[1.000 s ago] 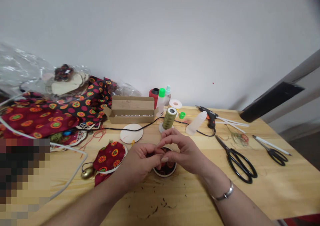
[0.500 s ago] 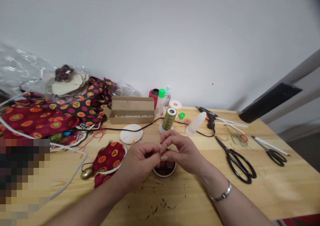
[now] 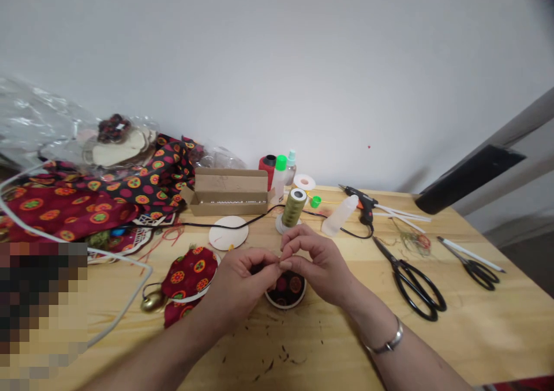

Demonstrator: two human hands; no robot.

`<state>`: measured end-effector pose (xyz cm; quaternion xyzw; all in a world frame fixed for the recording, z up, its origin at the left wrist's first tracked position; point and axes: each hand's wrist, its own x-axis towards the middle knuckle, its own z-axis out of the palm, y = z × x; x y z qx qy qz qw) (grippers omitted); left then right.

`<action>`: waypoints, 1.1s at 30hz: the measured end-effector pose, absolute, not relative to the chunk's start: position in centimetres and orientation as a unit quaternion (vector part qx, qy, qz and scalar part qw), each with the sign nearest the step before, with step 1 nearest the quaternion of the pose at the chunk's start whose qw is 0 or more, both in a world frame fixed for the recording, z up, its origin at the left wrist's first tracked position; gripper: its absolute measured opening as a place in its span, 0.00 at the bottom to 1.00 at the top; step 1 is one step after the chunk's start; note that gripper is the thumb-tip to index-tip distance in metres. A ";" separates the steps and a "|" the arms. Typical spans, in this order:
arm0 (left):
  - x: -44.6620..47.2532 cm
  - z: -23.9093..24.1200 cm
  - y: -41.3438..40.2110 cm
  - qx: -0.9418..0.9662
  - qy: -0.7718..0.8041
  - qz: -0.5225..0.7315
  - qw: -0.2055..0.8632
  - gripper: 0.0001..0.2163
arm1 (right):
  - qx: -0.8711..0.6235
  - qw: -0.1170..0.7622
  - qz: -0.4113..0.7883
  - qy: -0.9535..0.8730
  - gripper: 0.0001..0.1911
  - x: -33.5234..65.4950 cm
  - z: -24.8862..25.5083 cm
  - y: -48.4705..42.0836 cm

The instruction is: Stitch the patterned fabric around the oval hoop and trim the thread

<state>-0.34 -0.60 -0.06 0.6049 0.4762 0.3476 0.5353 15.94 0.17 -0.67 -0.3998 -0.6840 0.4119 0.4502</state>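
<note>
My left hand (image 3: 242, 278) and my right hand (image 3: 318, 261) meet fingertip to fingertip above a small round fabric-covered disc (image 3: 288, 290) on the wooden table (image 3: 476, 333). Both hands are closed in a pinch on something too small to make out. The disc is dark with red and orange dots and has a white rim; the fingers partly hide it. An olive-green thread spool (image 3: 293, 207) stands upright just behind my right hand. A second piece of red dotted fabric over a white disc (image 3: 188, 275) lies left of my left hand, with a small brass bell (image 3: 151, 301) beside it.
Large black scissors (image 3: 411, 281) and smaller scissors (image 3: 474, 264) lie to the right. A glue gun (image 3: 361, 203), a squeeze bottle (image 3: 340, 215), a cardboard box (image 3: 229, 192), a white disc (image 3: 228, 233) and bottles stand behind. Patterned fabric (image 3: 64, 206) and plastic wrap pile at the left.
My fingertips have shifted slightly while they stay pinched together over the disc. The view has dipped a little. Nothing else on the table has moved.
</note>
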 end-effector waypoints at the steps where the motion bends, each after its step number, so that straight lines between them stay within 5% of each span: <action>1: -0.4 -0.1 -0.6 0.608 0.479 0.347 0.530 0.09 | -0.404 0.451 0.402 -0.687 0.05 15.9 -0.7 0.1; 13: -0.5 0.0 -0.7 0.621 0.474 0.352 0.515 0.07 | -0.431 0.464 0.348 -0.692 0.05 15.5 -0.5 -0.2; 33: -0.4 -1.4 -1.0 0.775 0.437 0.408 0.207 0.09 | -0.482 0.455 0.210 -0.719 0.07 15.3 -0.8 -0.9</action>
